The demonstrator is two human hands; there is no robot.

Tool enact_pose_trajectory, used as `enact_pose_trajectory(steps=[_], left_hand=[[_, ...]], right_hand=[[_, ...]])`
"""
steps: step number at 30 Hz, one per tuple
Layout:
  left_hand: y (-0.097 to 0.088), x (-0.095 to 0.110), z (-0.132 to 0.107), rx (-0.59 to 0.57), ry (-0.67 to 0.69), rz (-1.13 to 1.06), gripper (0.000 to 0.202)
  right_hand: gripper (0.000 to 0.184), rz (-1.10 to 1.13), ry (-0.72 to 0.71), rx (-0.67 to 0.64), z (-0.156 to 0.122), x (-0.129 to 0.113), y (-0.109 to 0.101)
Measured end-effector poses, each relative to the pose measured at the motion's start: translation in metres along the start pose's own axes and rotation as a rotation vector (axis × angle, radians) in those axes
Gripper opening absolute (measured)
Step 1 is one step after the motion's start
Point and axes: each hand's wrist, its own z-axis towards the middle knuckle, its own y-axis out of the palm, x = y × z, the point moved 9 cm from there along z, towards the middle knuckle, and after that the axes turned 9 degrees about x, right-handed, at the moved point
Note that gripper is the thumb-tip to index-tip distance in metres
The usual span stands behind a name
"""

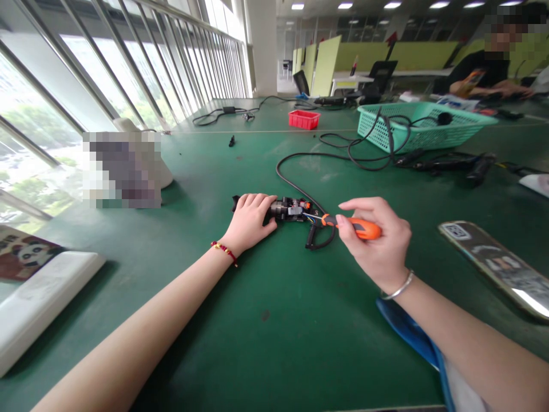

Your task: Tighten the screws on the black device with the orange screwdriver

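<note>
My left hand (251,220) lies over the left part of a black corded device (281,209), its fingers wrapped round the body and pressing it to the table. The device's right end is opened up, with wires and a grey part showing. Between the thumb and fingers of my right hand (380,240) is a screwdriver (363,228) with an orange and grey handle. Its thin shaft points left, and the tip meets the exposed wiring; the exact contact is too small to make out. A small black piece (310,236) and a looped cord lie beside the device's open end.
A green table (266,343) spans the view. A teal basket (429,134) with cables stands at the back right, a red tray (304,119) farther back. A phone (497,266) lies right, a white box (47,297) left. Another person (484,74) sits far right.
</note>
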Motion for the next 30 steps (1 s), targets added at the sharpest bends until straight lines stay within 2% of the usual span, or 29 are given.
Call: enact_pose_trajectory(steps=[2,7,9,13,15,18,20,24,26,30], left_hand=[[0.0003,-0.0001,0.0000,-0.001,-0.001,-0.001,0.045],[0.0003,-0.0002,0.0003,0.001,-0.001,0.003,0.045],[0.0000,-0.0002,0.0005,0.002,-0.003,-0.003,0.045],[0.0001,-0.0002,0.0006,0.000,-0.004,-0.006,0.045],[0.0003,-0.0003,0.0005,0.002,-0.002,0.002,0.045],[0.0009,-0.0005,0.0003,0.002,0.000,0.012,0.045],[0.0012,-0.0005,0.0001,0.002,0.001,0.015,0.045],[0.0013,-0.0005,-0.0001,0.002,0.003,0.018,0.046],[0.0012,-0.0004,-0.0001,0.002,0.005,0.020,0.046],[0.0008,-0.0005,0.0002,0.002,0.004,0.022,0.045]], right_hand=[[0.021,0.003,0.003,0.013,-0.0002,0.0007,-0.0008],[0.045,0.107,-0.080,0.069,-0.0014,-0.0035,-0.0033],[0.042,0.089,-0.063,0.056,-0.0013,-0.0026,-0.0023],[0.024,0.012,0.013,0.005,-0.0015,0.0025,0.0004],[0.027,0.015,-0.009,0.024,-0.0016,0.0012,-0.0013],[0.042,0.078,-0.081,0.054,-0.0025,-0.0036,-0.0028],[0.044,0.097,-0.094,0.057,-0.0027,-0.0046,-0.0030],[0.021,0.010,0.000,0.004,-0.0015,0.0015,0.0003],[0.016,-0.009,0.020,-0.004,-0.0010,0.0028,0.0004],[0.038,0.058,-0.060,0.059,-0.0003,-0.0028,-0.0038]])
